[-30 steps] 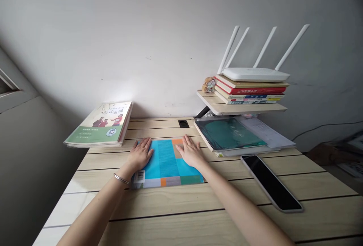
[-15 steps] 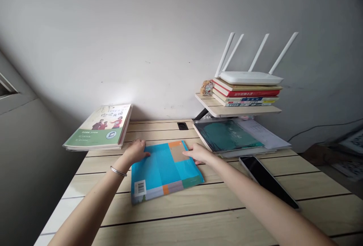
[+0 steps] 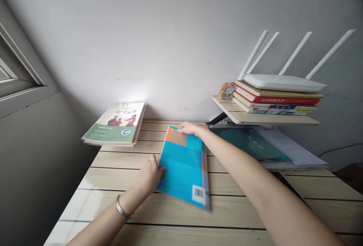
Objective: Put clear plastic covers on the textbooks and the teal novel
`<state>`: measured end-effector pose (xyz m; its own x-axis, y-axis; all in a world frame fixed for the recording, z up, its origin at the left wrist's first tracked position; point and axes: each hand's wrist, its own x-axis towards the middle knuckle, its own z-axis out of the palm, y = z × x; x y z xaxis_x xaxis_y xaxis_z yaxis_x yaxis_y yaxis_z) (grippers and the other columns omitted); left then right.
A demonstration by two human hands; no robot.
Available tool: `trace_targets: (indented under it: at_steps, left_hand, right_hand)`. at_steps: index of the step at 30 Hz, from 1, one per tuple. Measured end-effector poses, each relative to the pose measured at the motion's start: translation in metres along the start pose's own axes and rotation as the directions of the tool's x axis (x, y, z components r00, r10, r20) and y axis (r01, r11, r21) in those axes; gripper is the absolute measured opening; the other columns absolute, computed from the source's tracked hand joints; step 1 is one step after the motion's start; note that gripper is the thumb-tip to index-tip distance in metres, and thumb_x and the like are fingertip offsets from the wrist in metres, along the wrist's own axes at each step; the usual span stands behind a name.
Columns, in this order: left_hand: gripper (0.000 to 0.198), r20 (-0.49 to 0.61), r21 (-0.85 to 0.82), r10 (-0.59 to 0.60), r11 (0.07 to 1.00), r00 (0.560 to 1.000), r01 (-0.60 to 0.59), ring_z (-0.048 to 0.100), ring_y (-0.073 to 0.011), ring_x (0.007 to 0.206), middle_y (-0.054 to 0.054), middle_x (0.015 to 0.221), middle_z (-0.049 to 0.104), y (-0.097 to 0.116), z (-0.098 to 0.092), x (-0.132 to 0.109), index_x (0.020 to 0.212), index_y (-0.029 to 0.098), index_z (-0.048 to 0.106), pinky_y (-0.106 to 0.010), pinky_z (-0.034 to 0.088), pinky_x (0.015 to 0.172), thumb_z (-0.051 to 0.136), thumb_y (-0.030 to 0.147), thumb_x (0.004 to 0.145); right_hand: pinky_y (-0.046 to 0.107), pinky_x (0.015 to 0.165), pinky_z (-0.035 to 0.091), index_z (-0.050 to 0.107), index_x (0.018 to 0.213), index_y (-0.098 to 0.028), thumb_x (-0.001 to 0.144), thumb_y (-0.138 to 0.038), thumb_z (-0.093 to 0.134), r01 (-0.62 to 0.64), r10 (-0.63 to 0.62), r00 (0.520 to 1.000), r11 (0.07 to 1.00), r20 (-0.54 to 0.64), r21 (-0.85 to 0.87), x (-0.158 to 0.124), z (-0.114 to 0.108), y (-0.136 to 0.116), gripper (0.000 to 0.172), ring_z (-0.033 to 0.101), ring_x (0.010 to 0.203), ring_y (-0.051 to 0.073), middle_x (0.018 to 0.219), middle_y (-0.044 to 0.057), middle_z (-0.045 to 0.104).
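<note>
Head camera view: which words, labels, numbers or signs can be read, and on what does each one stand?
"你 … 我 …": green-and-white book, on top of the left pile; its second and fourth large characters are unclear.
Same cover, smaller lines and round badge: too small.
Blue book: barcode on white label, no readable digits.
Teal cover: pale characters, too blurred.
Shelf books, spines: too small.

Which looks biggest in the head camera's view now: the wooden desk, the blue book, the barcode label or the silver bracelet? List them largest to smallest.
1. Wooden desk
2. Blue book
3. Barcode label and silver bracelet: unsure; the label is a solid patch, the bracelet a thin band of similar span.
</note>
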<state>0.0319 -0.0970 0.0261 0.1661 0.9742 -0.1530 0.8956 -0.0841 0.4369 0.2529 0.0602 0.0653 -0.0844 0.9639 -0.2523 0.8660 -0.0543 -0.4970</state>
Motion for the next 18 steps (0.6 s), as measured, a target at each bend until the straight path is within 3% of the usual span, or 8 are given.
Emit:
trace_targets:
  at_steps: [4,8,10,12,15,18]
  left_hand:
    - [0.038,-0.016,-0.11,0.057,0.992,0.998,-0.058,0.066,-0.0261,0.09,-0.016,0.097,0.069,0.015,0.022,-0.008,0.125,0.011,0.04,-0.03,0.045,0.069,0.047,0.02,0.089]
    - [0.031,-0.138,0.013,0.12,0.993,0.983,-0.119,0.065,-0.0236,0.091,-0.015,0.105,0.065,0.014,0.032,-0.013,0.119,0.013,0.048,-0.033,0.047,0.075,0.04,0.012,0.089]
    - [0.034,-0.202,0.131,0.218,0.972,0.955,-0.195,0.062,-0.0244,0.098,-0.016,0.114,0.061,0.011,0.035,-0.017,0.121,0.013,0.049,-0.037,0.047,0.082,0.037,0.01,0.089]
    - [0.039,-0.215,0.24,0.366,0.919,0.905,-0.314,0.055,-0.0269,0.114,-0.016,0.127,0.056,0.007,0.039,-0.024,0.128,0.013,0.047,-0.042,0.045,0.091,0.037,0.011,0.09]
    - [0.044,-0.155,0.328,0.537,0.82,0.829,-0.469,0.039,-0.0287,0.132,-0.015,0.143,0.044,0.0,0.048,-0.034,0.135,0.012,0.043,-0.046,0.036,0.104,0.038,0.02,0.093]
    - [0.049,-0.077,0.357,0.584,0.773,0.808,-0.525,0.034,-0.0277,0.136,-0.016,0.147,0.038,-0.006,0.055,-0.044,0.137,0.009,0.041,-0.044,0.032,0.107,0.035,0.031,0.095]
  right_hand:
    - [0.026,0.073,0.045,0.068,0.083,-0.018,0.079,-0.032,0.064,0.13,-0.137,0.987,0.987,-0.078,-0.092,0.032,0.002,-0.02,0.015,0.062,0.087,0.02,0.093,0.007,0.069]
    - [0.032,0.092,0.043,0.066,0.106,-0.019,0.083,-0.026,0.06,0.224,-0.244,0.954,0.966,-0.175,-0.128,0.027,0.022,-0.024,0.024,0.056,0.111,0.023,0.124,0.011,0.059]
    - [0.032,0.099,0.041,0.065,0.11,-0.02,0.085,-0.024,0.057,0.322,-0.341,0.919,0.939,-0.195,-0.123,0.011,0.033,-0.021,0.026,0.054,0.116,0.021,0.127,0.009,0.057]
    - [0.033,0.103,0.039,0.066,0.11,-0.021,0.086,-0.022,0.055,0.459,-0.472,0.856,0.882,-0.211,-0.109,-0.012,0.044,-0.013,0.026,0.053,0.117,0.019,0.126,0.007,0.059]
    - [0.041,0.104,0.039,0.067,0.112,-0.022,0.086,-0.024,0.055,0.615,-0.623,0.756,0.781,-0.201,-0.108,-0.053,0.063,0.002,0.029,0.052,0.121,0.022,0.129,0.008,0.058]
    - [0.046,0.106,0.037,0.068,0.111,-0.024,0.088,-0.027,0.054,0.718,-0.728,0.681,0.686,-0.079,-0.118,-0.094,0.081,0.015,0.028,0.044,0.129,0.025,0.13,0.005,0.059]
